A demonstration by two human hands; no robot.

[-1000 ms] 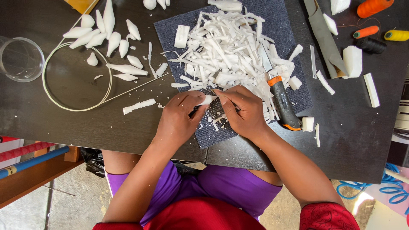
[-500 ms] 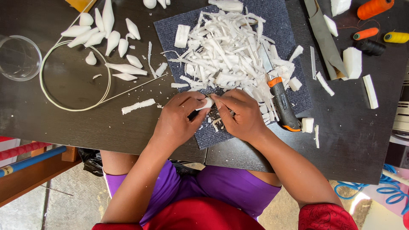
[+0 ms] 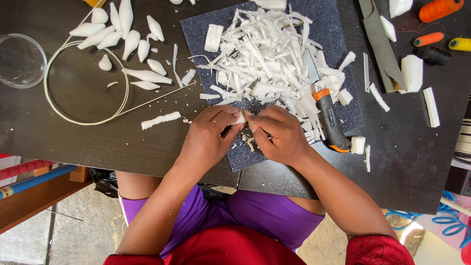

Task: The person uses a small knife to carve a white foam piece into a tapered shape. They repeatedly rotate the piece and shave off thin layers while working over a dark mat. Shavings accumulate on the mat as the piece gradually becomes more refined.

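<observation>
Head view, looking straight down at a dark surface [image 3: 98, 142]. Left hand [image 3: 208, 135] and right hand [image 3: 277, 135] meet at the near edge of a grey-blue mat [image 3: 343, 29]. Both grips are pinched together on one small white piece [image 3: 240, 118]; fingertips of the two hands nearly touch around it. Most of the piece is hidden by the fingers, so its shape can't be told. It sits just above the mat's front edge, with small white crumbs [image 3: 248, 142] on the mat under the hands.

Behind the hands: big pile of white shavings [image 3: 265, 59] covering the mat's middle. Knife with black-and-orange handle [image 3: 331, 122] lies on the mat's right side, just beside the right hand, blade running into the pile.

Containers: one clear plastic cup [image 3: 20, 60] at the far left edge; nothing visible inside. Beside it a pale thin hoop [image 3: 49, 100] lies flat, with white carved teardrop shapes [image 3: 127, 37] scattered over and near it.

Far right: white blocks [image 3: 411, 71] and thread spools in orange [image 3: 438, 8], yellow [image 3: 458, 44] and black [image 3: 434, 55], well apart from the hands.
</observation>
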